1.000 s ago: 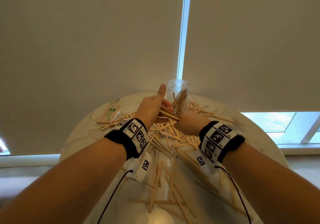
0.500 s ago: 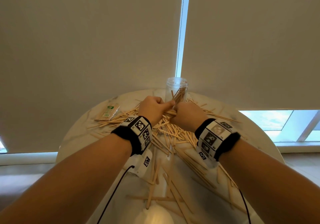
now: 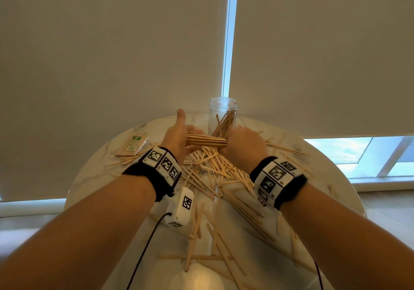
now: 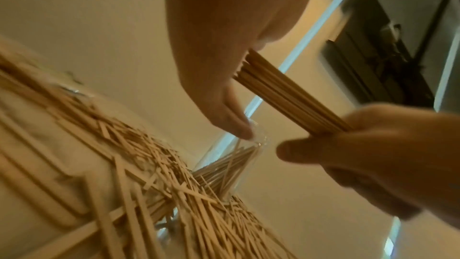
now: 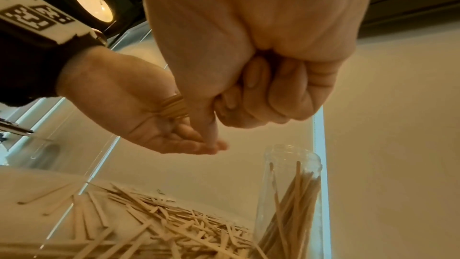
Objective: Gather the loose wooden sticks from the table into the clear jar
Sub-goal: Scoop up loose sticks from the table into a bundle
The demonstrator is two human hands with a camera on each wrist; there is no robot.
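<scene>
A bundle of wooden sticks [image 3: 206, 142] is held level in the air between two hands, above the middle of a round marble table [image 3: 331, 177] and just in front of a clear jar [image 3: 223, 115]. The right hand [image 3: 243, 143] is a closed fist wrapped around one end of the bundle, with the fingers [image 5: 263, 94] curled tightly into the palm. The left hand [image 3: 178, 137] is open and flat, its palm pressed against the other ends of the sticks, its fingers straight and its thumb pointing up. In the left wrist view the bundle [image 4: 286, 94] runs from the left palm [image 4: 211, 66] to the right fist [image 4: 378, 149]. The jar stands upright at the far edge of the table, close to the window blind [image 3: 112, 65], and already holds a number of thin sticks leaning against its wall; its mouth is uncovered. In the right wrist view the jar [image 5: 291, 200] appears below and beyond the fist [image 5: 248, 56]. A loose pile of sticks [image 3: 212, 173] lies scattered across the centre of the table under the hands, and more spread toward the near edge. A small wrapped packet of sticks [image 3: 135, 144] with a green label rests near the left edge of the table. Both wrists wear black bands with black and white square markers
</scene>
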